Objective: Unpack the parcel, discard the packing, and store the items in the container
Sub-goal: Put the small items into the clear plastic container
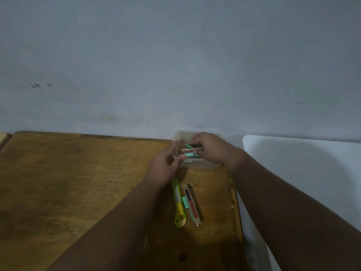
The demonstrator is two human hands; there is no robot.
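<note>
A small clear plastic container (197, 165) stands at the far right of the wooden table, against the wall. My left hand (166, 163) grips its left rim. My right hand (211, 148) reaches over the container, fingers closed on a thin tan and green item (192, 148) inside it. A teal item (190, 154) lies in the container under that. Nearer me on the table lie a yellow-green utility knife (178, 204), a small teal piece (185, 202) and a flat tan pack with dark and red strips (192, 205).
The wooden table (78, 182) stretches to the left. A white surface (302, 163) adjoins its right edge. A pale wall rises behind the table. Small paper scraps (232, 205) lie at the table's right edge.
</note>
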